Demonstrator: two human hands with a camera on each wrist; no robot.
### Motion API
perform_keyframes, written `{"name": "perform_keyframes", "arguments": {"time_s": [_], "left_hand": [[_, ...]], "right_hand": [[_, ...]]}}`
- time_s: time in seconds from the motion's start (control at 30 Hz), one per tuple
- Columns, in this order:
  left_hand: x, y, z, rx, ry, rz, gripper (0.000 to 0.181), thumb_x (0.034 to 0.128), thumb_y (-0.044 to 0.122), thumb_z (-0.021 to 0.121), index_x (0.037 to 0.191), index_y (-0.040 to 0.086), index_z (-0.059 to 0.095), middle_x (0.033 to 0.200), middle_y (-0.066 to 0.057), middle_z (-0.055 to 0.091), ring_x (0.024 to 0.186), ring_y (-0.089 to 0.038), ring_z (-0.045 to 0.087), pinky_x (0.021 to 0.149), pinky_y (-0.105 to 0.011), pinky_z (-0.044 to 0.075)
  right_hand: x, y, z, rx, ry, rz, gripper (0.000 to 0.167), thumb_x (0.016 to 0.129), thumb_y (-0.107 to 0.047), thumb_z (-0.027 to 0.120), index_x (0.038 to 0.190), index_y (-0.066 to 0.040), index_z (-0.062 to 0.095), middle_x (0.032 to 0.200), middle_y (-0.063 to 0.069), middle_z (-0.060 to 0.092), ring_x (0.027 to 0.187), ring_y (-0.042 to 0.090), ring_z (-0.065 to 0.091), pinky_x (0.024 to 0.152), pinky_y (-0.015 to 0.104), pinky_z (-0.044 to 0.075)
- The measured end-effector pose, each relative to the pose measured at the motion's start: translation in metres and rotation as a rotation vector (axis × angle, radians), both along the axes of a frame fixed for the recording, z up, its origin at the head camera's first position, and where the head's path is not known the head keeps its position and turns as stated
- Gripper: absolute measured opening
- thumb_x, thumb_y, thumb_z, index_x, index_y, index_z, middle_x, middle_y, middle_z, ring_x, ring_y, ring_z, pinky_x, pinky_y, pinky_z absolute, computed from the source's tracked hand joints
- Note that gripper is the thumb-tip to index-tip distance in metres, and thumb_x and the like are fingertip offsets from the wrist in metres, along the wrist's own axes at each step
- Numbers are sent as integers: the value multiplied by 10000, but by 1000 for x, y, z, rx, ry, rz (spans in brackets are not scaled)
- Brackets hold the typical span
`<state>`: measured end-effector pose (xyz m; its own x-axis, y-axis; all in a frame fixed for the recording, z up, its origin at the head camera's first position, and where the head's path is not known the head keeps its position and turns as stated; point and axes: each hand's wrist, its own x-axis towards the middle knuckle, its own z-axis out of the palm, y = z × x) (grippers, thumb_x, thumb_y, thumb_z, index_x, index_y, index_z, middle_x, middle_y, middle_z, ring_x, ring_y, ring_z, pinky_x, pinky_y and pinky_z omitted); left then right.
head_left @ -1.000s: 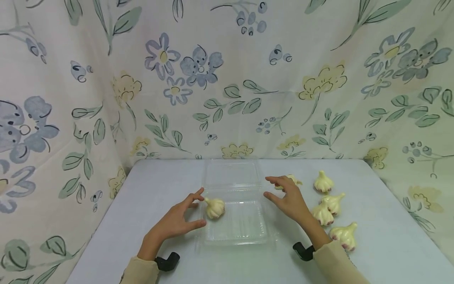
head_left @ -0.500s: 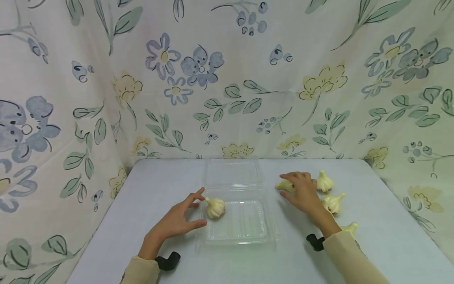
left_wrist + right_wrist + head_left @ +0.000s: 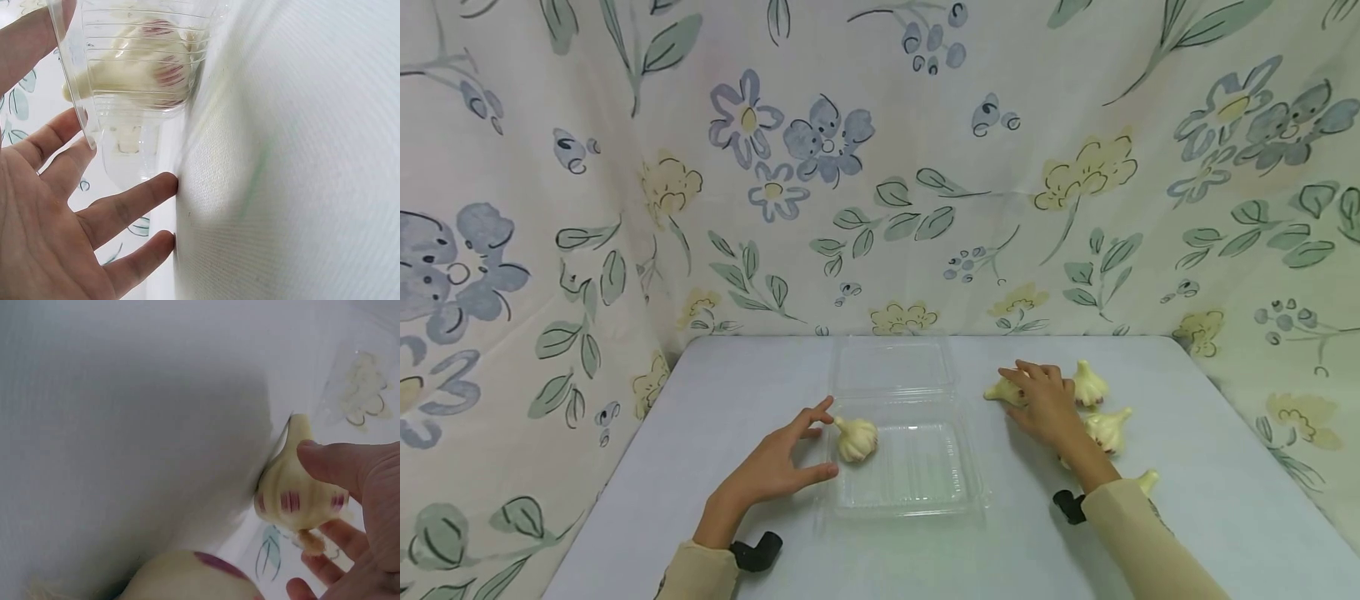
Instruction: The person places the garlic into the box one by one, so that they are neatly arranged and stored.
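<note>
A clear plastic clamshell box (image 3: 917,487) lies with its lid folded back in the middle of the table. One garlic bulb (image 3: 856,439) sits at the left inside it, showing through the wall in the left wrist view. My left hand (image 3: 778,458) is at the box's left side, fingers spread and fairly straight, touching its rim. My right hand (image 3: 1047,408) is over a second garlic bulb (image 3: 297,494) right of the box. In the right wrist view the thumb lies on that bulb and the fingers reach round its far side. The bulb still appears on the tabletop.
More garlic bulbs lie to the right: one at the back (image 3: 1088,385), another (image 3: 1107,431) nearer, and others partly hidden under the right forearm. Behind the white table (image 3: 737,375) hangs a floral curtain (image 3: 880,167). Black wrist camera mounts (image 3: 757,552) jut from the wrists.
My right hand has moved right from beside the box to the bulb there, and its fingers have come round it. The left hand has stayed at the box.
</note>
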<state>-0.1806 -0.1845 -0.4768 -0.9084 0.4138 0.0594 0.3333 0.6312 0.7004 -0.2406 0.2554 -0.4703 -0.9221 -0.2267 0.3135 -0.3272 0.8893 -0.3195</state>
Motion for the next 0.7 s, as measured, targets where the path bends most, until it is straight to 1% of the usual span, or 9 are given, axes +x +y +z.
{"name": "perform_keyframes", "arguments": {"time_s": [0.13, 0.33, 0.53, 0.7], "left_hand": [[0, 0, 0, 2, 0, 1, 885, 891, 455, 770, 1583, 468, 219, 1470, 81, 524, 1359, -334, 571, 1068, -700, 408], [0, 0, 1, 11, 6, -4, 866, 892, 442, 773, 1576, 459, 241, 1469, 90, 523, 1353, -335, 576, 1072, -691, 411], [0, 0, 0, 15, 12, -7, 854, 891, 443, 774, 1570, 452, 254, 1481, 103, 514, 1352, -329, 578, 1072, -683, 416], [-1, -1, -1, 9, 16, -8, 870, 890, 464, 770, 1580, 449, 239, 1478, 93, 519, 1349, -327, 581, 1070, -686, 415]], "right_hand": [[-2, 3, -1, 32, 6, -6, 567, 824, -83, 817, 1363, -105, 642, 1445, 256, 550, 1224, 503, 473, 859, 607, 353], [-3, 5, 0, 59, 8, -26, 532, 822, -71, 807, 1333, -100, 664, 1339, 226, 617, 1140, 476, 524, 822, 564, 387], [-3, 6, 1, 76, 5, -53, 515, 834, -132, 821, 1325, -106, 666, 1264, 201, 651, 1103, 454, 576, 805, 567, 418], [-1, 8, 1, 42, -25, -85, 561, 845, -174, 825, 1371, -109, 640, 1241, 250, 637, 1113, 474, 580, 830, 583, 425]]}}
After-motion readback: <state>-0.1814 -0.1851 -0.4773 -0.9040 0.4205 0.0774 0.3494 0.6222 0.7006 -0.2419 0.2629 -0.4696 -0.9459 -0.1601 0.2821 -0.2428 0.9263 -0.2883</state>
